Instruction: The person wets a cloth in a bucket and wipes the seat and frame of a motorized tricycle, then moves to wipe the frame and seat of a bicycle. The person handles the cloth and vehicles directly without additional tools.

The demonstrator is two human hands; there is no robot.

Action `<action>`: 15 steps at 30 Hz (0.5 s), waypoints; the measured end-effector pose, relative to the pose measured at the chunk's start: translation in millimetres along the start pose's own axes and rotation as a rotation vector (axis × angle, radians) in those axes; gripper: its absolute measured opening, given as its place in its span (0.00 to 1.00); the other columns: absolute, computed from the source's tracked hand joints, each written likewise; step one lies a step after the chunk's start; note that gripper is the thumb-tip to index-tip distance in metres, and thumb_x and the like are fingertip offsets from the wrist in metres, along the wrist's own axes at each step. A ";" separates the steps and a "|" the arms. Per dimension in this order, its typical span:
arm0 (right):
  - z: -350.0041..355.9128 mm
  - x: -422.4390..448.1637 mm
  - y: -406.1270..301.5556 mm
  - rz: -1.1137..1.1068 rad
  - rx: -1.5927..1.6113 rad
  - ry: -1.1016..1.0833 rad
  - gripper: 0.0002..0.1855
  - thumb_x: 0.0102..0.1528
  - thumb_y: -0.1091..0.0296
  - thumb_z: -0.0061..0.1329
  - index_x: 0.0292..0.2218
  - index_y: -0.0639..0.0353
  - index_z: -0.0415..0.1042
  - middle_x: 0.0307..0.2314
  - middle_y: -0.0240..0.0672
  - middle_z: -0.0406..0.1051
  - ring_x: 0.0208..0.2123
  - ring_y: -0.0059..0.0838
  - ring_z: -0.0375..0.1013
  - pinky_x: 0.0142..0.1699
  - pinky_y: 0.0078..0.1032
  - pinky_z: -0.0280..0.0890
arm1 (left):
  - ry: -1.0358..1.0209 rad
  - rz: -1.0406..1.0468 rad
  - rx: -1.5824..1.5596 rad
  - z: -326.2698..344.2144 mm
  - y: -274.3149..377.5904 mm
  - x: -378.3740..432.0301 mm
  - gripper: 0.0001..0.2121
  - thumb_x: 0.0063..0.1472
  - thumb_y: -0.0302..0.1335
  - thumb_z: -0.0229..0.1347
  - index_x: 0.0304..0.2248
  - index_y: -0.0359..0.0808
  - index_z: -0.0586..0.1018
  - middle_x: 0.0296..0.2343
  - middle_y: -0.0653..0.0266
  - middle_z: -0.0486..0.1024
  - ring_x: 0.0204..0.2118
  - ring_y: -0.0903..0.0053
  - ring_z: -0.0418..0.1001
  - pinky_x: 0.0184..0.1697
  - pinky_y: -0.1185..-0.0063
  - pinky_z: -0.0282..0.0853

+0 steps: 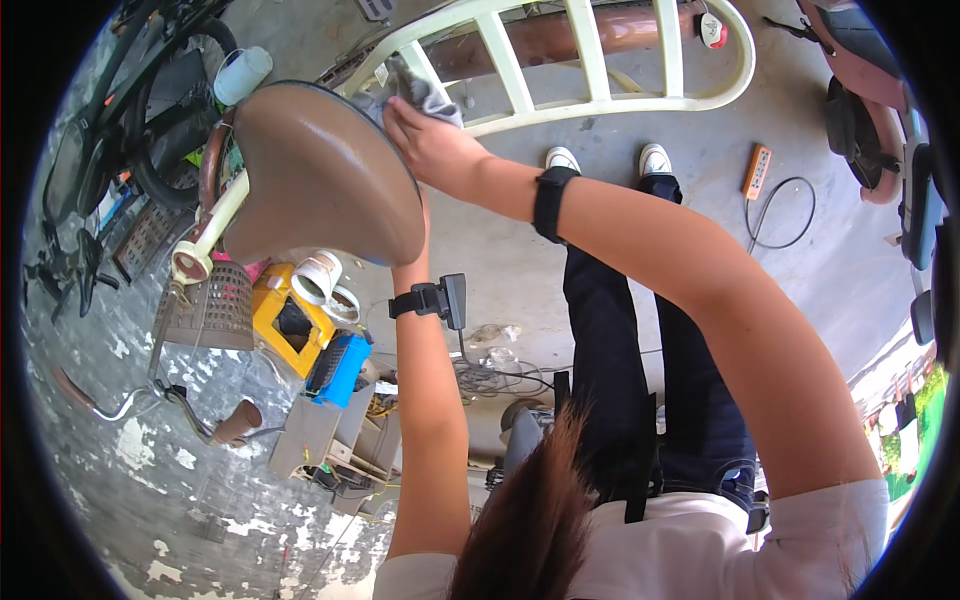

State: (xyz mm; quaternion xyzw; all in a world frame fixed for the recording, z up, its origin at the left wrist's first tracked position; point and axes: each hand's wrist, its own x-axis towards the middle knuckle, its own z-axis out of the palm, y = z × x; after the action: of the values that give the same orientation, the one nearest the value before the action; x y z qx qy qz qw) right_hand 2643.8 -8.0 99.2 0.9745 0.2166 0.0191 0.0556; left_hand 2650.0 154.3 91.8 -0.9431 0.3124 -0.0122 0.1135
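A brown bicycle saddle (322,172) fills the upper left of the view. Beside its rear edge, my right hand (435,146) presses a grey cloth (427,96) against the near end of the cream slatted rear rack (517,71). My left forearm (424,360) reaches up under the saddle, which hides nearly all of my left hand; what it touches cannot be seen. Under the rack runs a brown fender (570,37), with a red-and-white rear reflector (712,30) at its end. A cream frame tube (223,214) shows left of the saddle.
On the left are a perforated basket (214,304), a yellow plastic case (281,319), a blue case (341,371) and a white bucket (244,75). Tangled cables (502,379) and an orange power strip (757,172) lie on the concrete floor. A pink scooter (862,60) stands at right.
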 end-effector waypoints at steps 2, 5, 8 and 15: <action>11.4 12.9 -2.9 0.109 0.048 0.017 0.31 0.55 0.53 0.40 0.53 0.68 0.61 0.48 0.45 0.67 0.53 0.44 0.63 0.61 0.43 0.49 | -0.491 -0.272 -0.196 -27.5 0.4 44.3 0.15 0.60 0.30 0.49 0.46 0.34 0.72 0.41 0.52 0.72 0.45 0.57 0.70 0.48 0.64 0.64; 31.9 32.4 -6.5 0.240 0.139 0.036 0.32 0.56 0.50 0.40 0.52 0.69 0.61 0.48 0.50 0.66 0.49 0.49 0.66 0.54 0.48 0.57 | -0.804 -0.268 -0.174 -52.6 6.7 76.9 0.15 0.62 0.32 0.48 0.45 0.34 0.73 0.41 0.54 0.72 0.44 0.59 0.71 0.48 0.65 0.65; 24.8 47.4 -14.7 0.293 0.304 -0.029 0.32 0.55 0.54 0.41 0.54 0.68 0.59 0.50 0.52 0.62 0.51 0.50 0.63 0.53 0.48 0.58 | -0.906 0.120 0.307 -69.9 7.3 62.7 0.15 0.62 0.31 0.47 0.45 0.33 0.73 0.41 0.55 0.72 0.44 0.61 0.71 0.48 0.67 0.64; 9.9 7.4 -16.6 0.288 0.284 -0.102 0.29 0.52 0.59 0.44 0.54 0.60 0.65 0.56 0.45 0.57 0.56 0.47 0.57 0.55 0.42 0.57 | -0.555 -0.313 -0.312 1.8 21.5 13.8 0.25 0.59 0.36 0.53 0.53 0.31 0.66 0.50 0.47 0.65 0.53 0.54 0.63 0.54 0.64 0.58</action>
State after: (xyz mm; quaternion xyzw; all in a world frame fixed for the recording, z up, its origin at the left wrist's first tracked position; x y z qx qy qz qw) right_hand 2644.1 9.0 87.5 0.9931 0.0727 -0.0531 -0.0747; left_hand 2648.6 129.7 84.7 -0.9529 0.1196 0.2751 0.0452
